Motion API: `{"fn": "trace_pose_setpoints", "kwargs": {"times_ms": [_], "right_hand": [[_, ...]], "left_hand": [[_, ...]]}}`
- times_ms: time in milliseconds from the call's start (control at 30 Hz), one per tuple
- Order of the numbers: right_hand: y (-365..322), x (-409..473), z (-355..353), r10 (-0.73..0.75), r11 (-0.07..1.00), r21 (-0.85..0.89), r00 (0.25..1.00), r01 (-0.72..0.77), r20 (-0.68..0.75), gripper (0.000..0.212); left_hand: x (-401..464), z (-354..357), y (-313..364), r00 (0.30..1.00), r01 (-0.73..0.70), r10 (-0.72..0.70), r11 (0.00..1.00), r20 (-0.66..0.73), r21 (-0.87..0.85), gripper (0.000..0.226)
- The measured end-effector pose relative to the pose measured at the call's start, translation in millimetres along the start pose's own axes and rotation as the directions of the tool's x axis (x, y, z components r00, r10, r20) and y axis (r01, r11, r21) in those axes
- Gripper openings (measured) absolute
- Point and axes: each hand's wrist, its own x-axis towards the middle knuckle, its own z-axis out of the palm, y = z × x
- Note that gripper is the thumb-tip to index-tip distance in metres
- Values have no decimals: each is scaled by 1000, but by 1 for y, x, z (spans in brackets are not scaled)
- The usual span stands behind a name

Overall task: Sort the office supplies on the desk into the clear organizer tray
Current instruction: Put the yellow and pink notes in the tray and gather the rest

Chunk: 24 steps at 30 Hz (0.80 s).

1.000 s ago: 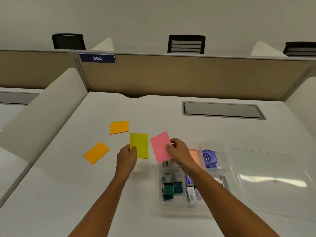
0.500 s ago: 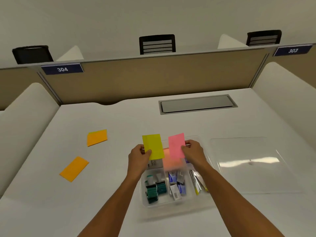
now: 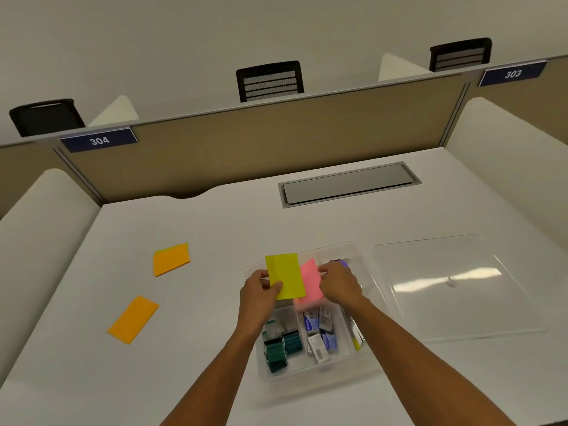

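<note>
Pinching flat rectangular paper pads, yellow [image 3: 285,275] and pink [image 3: 310,279].

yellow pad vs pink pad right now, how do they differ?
The yellow pad is pinched by the left hand; the pink pad is held by the right hand. The yellow pad shows in full and overlaps the pink pad, which is partly hidden behind it and sits lower, toward the tray. Both are small rectangular pads held above the tray's far compartments.
</note>
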Motion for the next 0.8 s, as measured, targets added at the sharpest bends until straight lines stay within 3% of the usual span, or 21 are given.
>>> {"fn": "trace_pose_setpoints", "kwargs": {"times_ms": [133, 367, 467, 667, 800], "right_hand": [[1, -1, -4, -18, 1000, 10, 998, 19, -53, 44], [13, -2, -17, 33, 961, 277, 987, 11, -156, 30], [15, -3, -21, 30, 954, 299, 979, 32, -200, 26], [17, -5, -24, -6, 940, 332, 974, 83, -226, 22], [13, -7, -22, -15, 925, 367, 976, 96, -217, 24]], "left_hand": [[2, 10, 1, 999, 32, -32, 999, 21, 5, 33], [8, 32, 7, 995, 51, -50, 999, 84, -9, 33], [8, 41, 7, 990, 63, -62, 998, 124, -6, 26], [8, 50, 7, 991, 12, -27, 994, 129, 113, 6], [9, 49, 4, 993, -105, 80, 939, 90, 327, 27]]}}
